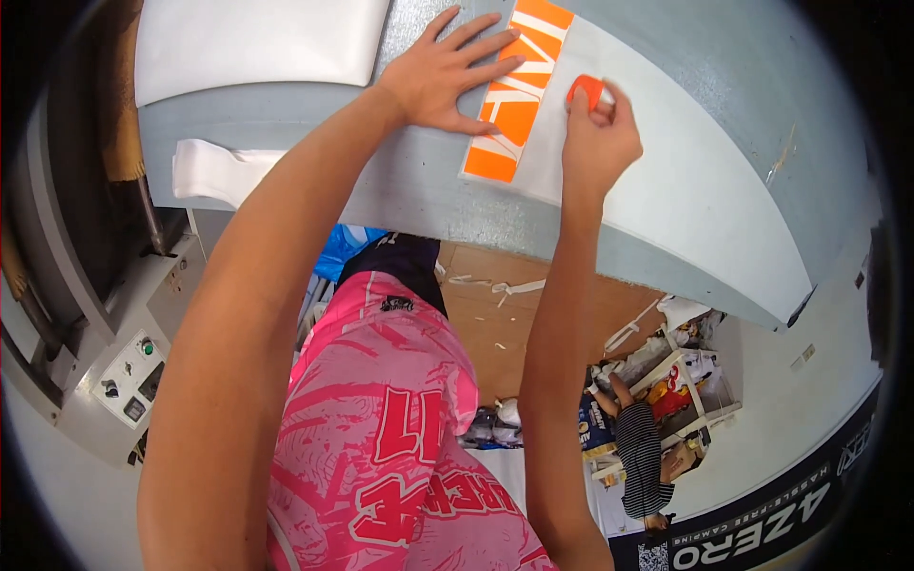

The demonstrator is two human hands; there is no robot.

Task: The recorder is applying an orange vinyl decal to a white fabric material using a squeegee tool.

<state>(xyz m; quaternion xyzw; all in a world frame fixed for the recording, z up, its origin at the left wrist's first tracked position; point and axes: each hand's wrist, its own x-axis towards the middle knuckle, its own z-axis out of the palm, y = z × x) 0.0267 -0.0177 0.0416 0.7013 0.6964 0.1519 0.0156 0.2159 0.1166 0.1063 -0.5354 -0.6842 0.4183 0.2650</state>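
Strip (521, 92) lies partly under spread left grip (433, 81), beside right grip (602, 143) holding orange-red tool (584, 91).

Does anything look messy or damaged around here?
Yes: white strips lie scattered on the brown floor, like dropped scraps. A brownish mark stands out on the grey tabletop, toward the right, perhaps a scuff.

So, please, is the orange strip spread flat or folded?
Spread flat: the orange strip shows no fold where visible, and the left hand reaches over its edge.
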